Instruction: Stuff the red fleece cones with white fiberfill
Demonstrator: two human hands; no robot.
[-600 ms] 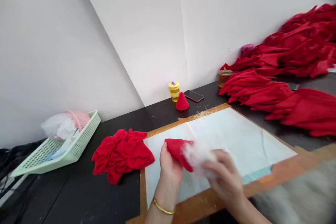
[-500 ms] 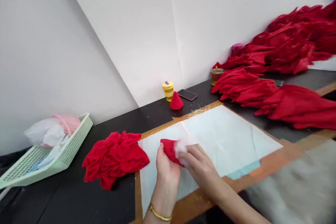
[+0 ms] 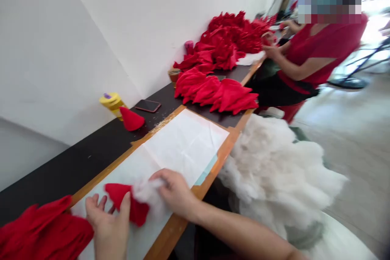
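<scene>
A red felt cone (image 3: pixel 117 194) lies sideways over the white sheet, its pointed end to the left. My left hand (image 3: pixel 106 221) holds it loosely, the thumb along its near side and the other fingers partly spread behind. A tuft of white fibre stuffing (image 3: pixel 149 195) sits at the cone's wide end. Pinched on that tuft is my right hand (image 3: pixel 176 193), slightly blurred. A heap of red felt pieces (image 3: pixel 39 229) lies beside my left hand. Farther back, a finished-looking red cone (image 3: pixel 131 119) leans by a yellow tub (image 3: pixel 112 103).
A phone (image 3: pixel 148 105) lies near the wall. Red felt piles (image 3: pixel 217 91) cover the far table, beside a small amber jar (image 3: pixel 174 75). A big mass of white stuffing (image 3: pixel 274 166) fills the right side, below the table edge. A co-worker in red (image 3: pixel 326 53) sits beyond.
My view has swung right, bringing the stuffing mass and the co-worker into sight; the green basket has left it. The white tuft at the cone's wide end looks more drawn out.
</scene>
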